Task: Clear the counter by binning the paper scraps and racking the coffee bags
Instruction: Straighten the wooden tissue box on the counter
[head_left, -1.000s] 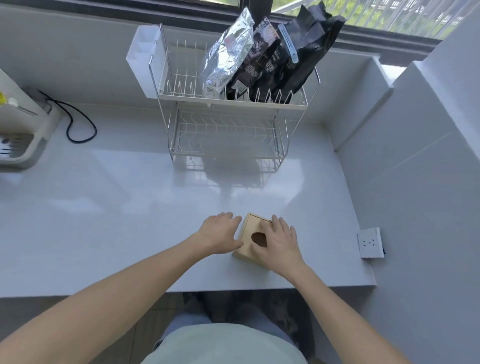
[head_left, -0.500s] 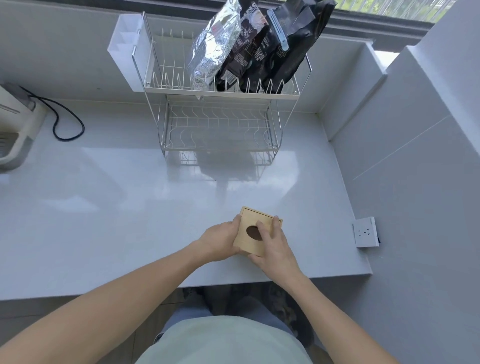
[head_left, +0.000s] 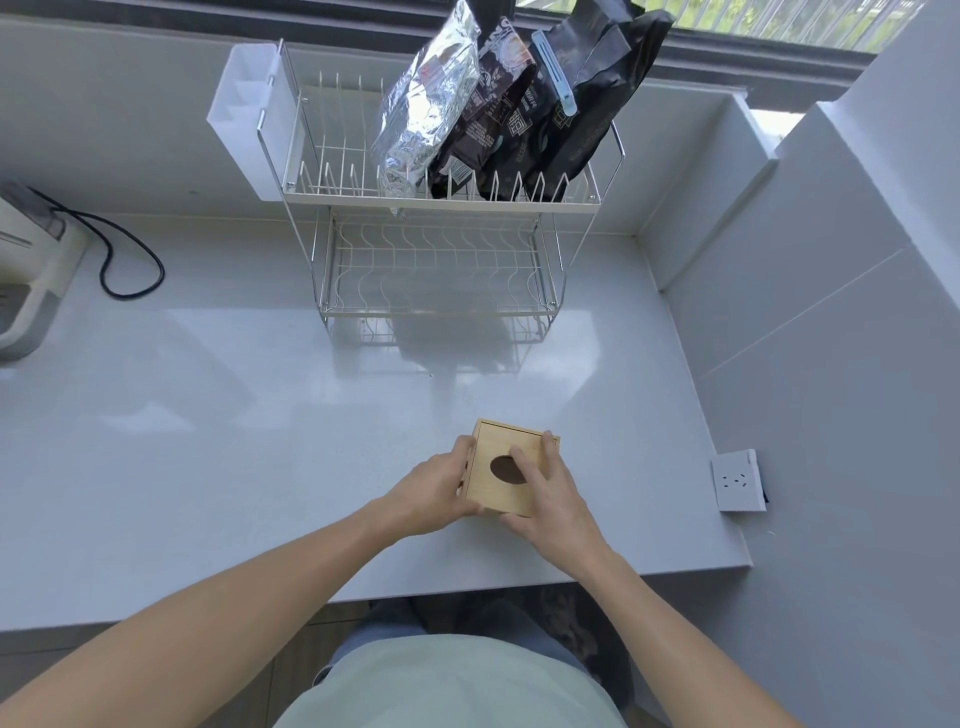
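My left hand (head_left: 434, 493) and right hand (head_left: 553, 499) cover both sides of the wooden box (head_left: 506, 470), so its near corner is hidden. The appliance (head_left: 26, 291) is cut off at the left edge (only 1 corner shows). The coffee bags (head_left: 514, 104) run past the top edge, their print too small to read.
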